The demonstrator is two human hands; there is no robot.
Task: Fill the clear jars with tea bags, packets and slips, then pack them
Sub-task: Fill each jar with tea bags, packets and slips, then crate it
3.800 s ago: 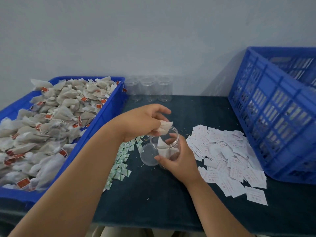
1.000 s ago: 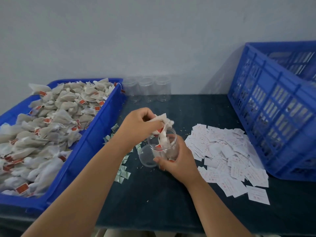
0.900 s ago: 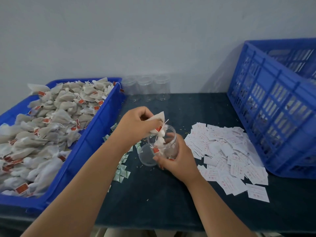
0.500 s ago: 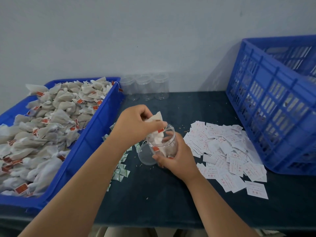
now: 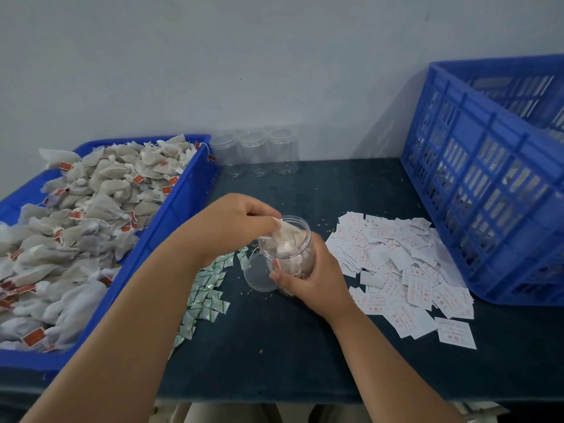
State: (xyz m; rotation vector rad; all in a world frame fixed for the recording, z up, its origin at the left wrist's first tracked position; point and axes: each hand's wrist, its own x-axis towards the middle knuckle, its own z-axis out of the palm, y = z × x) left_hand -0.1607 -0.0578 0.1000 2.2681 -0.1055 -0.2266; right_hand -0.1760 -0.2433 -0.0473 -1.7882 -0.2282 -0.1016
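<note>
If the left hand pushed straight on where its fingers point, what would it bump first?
Probably the tea bags in the clear jar: the left hand points down into its open mouth.

A plain, pale grey painted wall [image 5: 213, 56] stands directly behind a table covered in dark teal cloth [image 5: 290, 346], both under soft, even light, with a faint shadow at right.

Dark table [image 5: 305, 346] — blue tray [image 5: 171, 227] left, blue crate [image 5: 488, 190] right, empty jars [image 5: 256, 154] behind, packets [image 5: 207, 288] and slips [image 5: 396, 264] between.
</note>
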